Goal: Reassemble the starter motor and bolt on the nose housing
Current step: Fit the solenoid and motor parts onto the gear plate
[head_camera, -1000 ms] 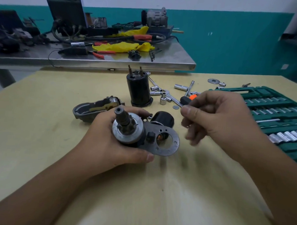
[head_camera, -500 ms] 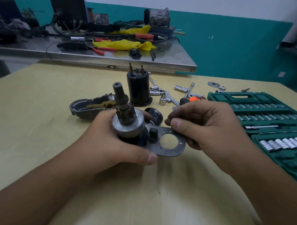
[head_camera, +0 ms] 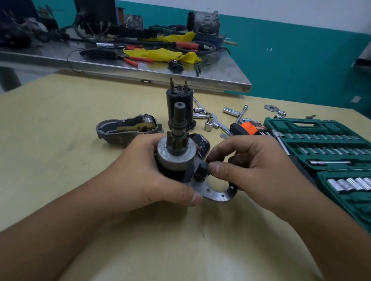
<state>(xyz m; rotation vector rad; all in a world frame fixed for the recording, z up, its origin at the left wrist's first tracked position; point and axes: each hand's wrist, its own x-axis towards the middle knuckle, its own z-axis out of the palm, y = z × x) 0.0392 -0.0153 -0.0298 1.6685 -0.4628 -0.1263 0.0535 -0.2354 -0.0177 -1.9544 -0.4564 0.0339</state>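
Yellow table point(head_camera: 54, 148) fills most of the view, with a steel bench point(head_camera: 182, 74) beyond it against a teal wall. At the right edge lies an open green socket case point(head_camera: 335, 145), sockets in rows. The left hand point(head_camera: 149, 177) wraps round the starter body point(head_camera: 175, 156), held upright over the table's middle with its pinion shaft point(head_camera: 179, 117) pointing up. The right hand point(head_camera: 249, 165), fingers curled, pinches a small black part point(head_camera: 201, 171) on the flat plate point(head_camera: 218, 194) that juts from the body. The nose housing point(head_camera: 126, 130) lies open side up just behind the left hand. A black solenoid point(head_camera: 179, 104) stands upright behind the shaft. Loose sockets point(head_camera: 209, 123) and an orange-handled driver point(head_camera: 247, 127) lie near the case.
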